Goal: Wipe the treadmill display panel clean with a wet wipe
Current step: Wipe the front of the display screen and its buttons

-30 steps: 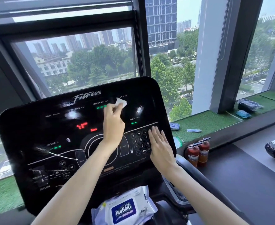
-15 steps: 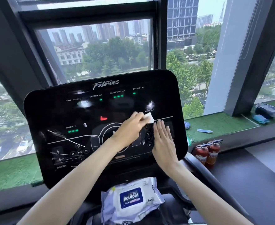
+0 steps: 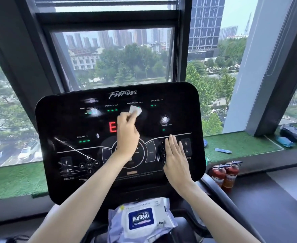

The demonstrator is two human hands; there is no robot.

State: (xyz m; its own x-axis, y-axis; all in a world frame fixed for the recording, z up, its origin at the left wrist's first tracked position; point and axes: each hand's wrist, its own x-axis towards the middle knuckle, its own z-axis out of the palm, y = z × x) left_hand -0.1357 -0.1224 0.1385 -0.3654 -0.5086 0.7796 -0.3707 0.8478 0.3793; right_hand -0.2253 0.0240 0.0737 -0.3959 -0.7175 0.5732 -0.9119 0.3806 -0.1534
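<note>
The black glossy treadmill display panel [image 3: 61,120] fills the middle of the head view, with green and red lights lit and streaks on its lower left. My left hand [image 3: 127,135] grips a small white wet wipe [image 3: 135,110] and presses it on the panel's upper middle, under the heart rate label. My right hand [image 3: 176,158] lies flat, fingers together, on the number keypad at the panel's right. A pack of wet wipes [image 3: 140,219] with a blue label rests below the panel.
Two red fire extinguishers [image 3: 225,174] stand right of the panel by the window ledge. The green turf ledge [image 3: 240,142] carries a blue wrapper [image 3: 223,151] and a dark container [image 3: 292,131]. Large windows stand behind the panel.
My left hand moved the wipe from the panel's right middle, near the keypad, up and left to the heart rate area. My right hand stayed flat on the keypad. The view shifted slightly.
</note>
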